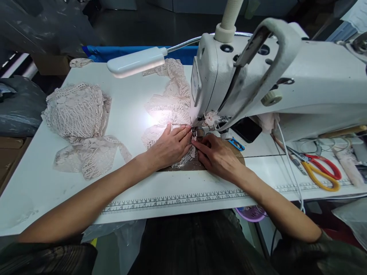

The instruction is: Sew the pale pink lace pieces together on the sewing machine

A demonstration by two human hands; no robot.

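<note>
Pale pink lace trim point(172, 101) lies bunched on the table left of the sewing machine's needle area and runs under the hands. My left hand point(174, 147) rests flat on the lace with its fingers stretched toward the presser foot point(197, 132). Just right of the foot, my right hand point(219, 156) has its fingers curled, with thumb and index finger closed on the lace edge. Part of the lace is hidden beneath both hands. The white sewing machine point(210, 72) stands over them.
A large lace bundle point(78, 112) sits at the left. A white lamp point(137, 62) hangs above the table. On the right are a black phone point(247, 129), blue thread snips point(236, 144) and scissors with red and yellow handles point(319, 175). A printed ruler point(177, 201) follows the front edge.
</note>
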